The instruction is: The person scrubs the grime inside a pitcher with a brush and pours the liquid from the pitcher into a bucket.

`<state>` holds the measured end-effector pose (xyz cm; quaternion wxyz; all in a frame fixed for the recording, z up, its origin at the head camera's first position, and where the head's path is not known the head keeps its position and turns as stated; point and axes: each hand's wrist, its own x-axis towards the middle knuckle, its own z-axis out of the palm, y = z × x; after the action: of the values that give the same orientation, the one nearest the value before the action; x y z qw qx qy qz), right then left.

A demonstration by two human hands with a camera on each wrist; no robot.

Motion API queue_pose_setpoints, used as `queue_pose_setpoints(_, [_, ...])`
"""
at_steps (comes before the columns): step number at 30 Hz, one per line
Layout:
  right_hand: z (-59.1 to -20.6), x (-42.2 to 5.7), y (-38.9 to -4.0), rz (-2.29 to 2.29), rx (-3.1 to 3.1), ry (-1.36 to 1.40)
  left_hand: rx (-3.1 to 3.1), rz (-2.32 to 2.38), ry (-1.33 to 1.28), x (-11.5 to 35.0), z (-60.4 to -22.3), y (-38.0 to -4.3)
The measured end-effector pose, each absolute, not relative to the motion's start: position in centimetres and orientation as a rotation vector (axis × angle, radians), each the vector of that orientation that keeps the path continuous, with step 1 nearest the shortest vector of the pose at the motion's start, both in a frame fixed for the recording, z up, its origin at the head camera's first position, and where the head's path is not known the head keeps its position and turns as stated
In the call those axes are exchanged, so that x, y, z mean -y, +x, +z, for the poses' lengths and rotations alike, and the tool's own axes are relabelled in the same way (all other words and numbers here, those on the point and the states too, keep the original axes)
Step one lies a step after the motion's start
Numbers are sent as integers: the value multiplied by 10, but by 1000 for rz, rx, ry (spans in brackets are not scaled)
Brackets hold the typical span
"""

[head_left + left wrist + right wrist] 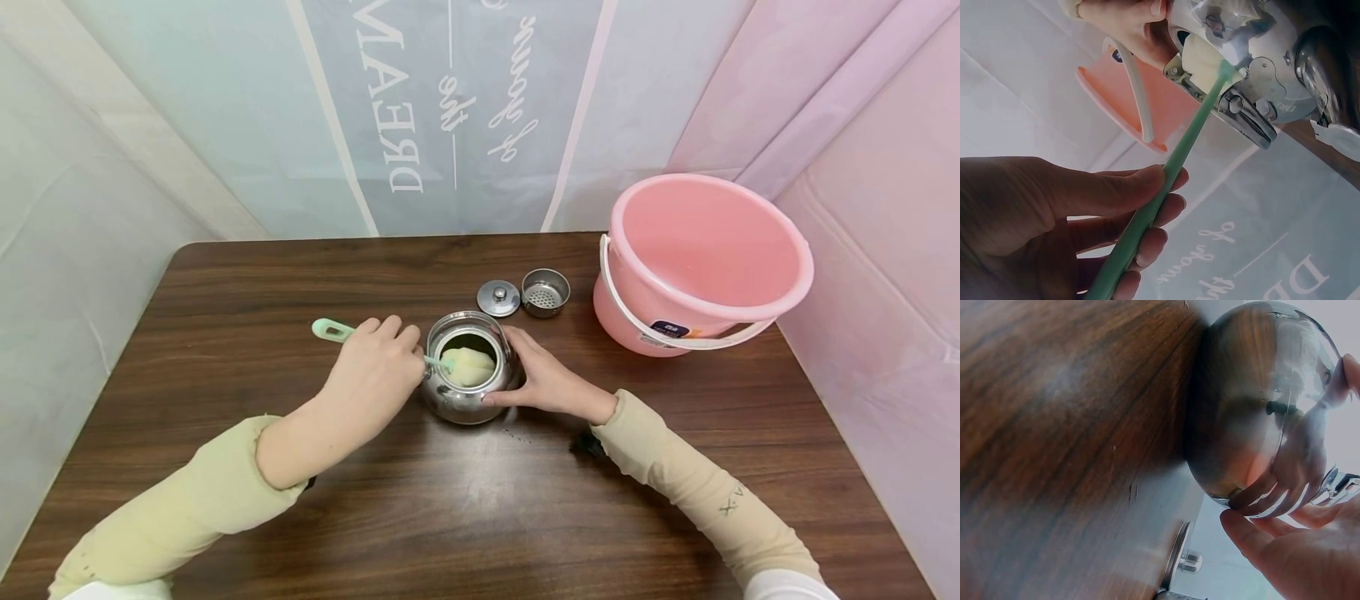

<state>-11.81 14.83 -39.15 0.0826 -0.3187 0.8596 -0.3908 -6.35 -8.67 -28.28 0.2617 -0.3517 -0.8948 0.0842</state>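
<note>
A shiny stainless steel teapot [465,408] stands uncovered on the table. My left hand [375,371] grips the green handle [1147,215] of a sponge brush, thumb along one side and fingers curled on the other. The brush's pale yellow sponge head [471,368] sits inside the teapot's round mouth. My right hand [547,375] holds the teapot's right side, thumb toward the front and fingers round the back. In the right wrist view, those fingertips press on the curved steel wall. The lower part of the sponge is hidden inside the pot.
Behind the teapot lie a steel lid [498,297] with a knob and a perforated strainer cup [546,293]. A pink bucket [705,308] with a white handle stands at the back right of the brown wooden table [247,333]. A small dark thing [587,445] shows by the right cuff.
</note>
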Motion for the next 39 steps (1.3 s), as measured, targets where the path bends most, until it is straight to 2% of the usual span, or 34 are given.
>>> queue_pose_setpoints(39, [-388,-146,-117,-1194,-2555,-934,2411,165,-960,83,-293,-81])
